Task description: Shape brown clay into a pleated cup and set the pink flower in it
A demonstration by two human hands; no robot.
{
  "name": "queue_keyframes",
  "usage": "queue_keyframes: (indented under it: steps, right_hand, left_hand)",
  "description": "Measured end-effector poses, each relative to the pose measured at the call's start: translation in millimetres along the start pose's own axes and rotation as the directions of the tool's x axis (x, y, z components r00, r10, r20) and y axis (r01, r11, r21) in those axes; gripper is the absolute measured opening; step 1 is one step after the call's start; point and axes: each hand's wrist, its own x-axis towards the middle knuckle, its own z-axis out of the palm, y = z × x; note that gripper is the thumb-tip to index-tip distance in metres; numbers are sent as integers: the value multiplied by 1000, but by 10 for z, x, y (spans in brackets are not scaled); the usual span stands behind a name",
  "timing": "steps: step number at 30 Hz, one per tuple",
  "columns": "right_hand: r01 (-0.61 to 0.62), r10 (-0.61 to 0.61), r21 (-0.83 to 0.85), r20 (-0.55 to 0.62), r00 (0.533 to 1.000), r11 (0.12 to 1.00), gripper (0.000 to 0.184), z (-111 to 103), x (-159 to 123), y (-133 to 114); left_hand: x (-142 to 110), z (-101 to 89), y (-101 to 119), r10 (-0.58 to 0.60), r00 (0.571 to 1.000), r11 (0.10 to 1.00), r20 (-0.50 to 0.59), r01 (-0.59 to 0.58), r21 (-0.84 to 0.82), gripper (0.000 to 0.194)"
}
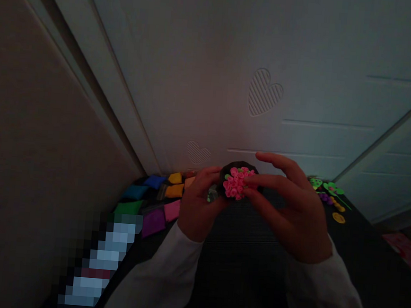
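Observation:
My left hand is wrapped round the side of a small dark, round pot and keeps it up over the table. A cluster of small pink clay roses with a few green leaves fills the pot's middle. From the right, my right hand reaches over the cluster. Its thumb and a finger come together in a pinch on a pink rose at the cluster's right side, while another finger stretches out above. The fingertips hide part of the flowers and the pot's right rim.
Coloured clay packets, among them purple, green and blue, lie on the dark table at left. Green clay pieces and a yellow disc lie at right. A white panel with heart reliefs stands behind.

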Motion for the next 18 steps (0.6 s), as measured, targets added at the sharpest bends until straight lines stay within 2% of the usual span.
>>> queue_keyframes:
  steps: [3,6,9,11,18]
  right_hand:
    - [-1,1,21,1,1000,1000,15,6,3,-8]
    - [-7,6,73,2,1000,997,17,17,-4,2]
    - [-43,51,201,-38,998,979,22,23,-16,45]
    - [-80,104,265,-78,991,961,22,27,-19,94]
    - [-171,193,188,-104,976,967,17,80,-8,309]
  left_hand:
    - [-2,-8,6,7,1000,1000,9,-6,-25,40]
    - [5,21,-19,-47,999,988,9,48,-148,40]
    - [26,72,-104,-168,986,920,2,158,-358,41]
    - [45,100,-192,-280,960,846,14,253,-469,40]
    - [46,170,-449,-399,917,796,19,357,-489,32]
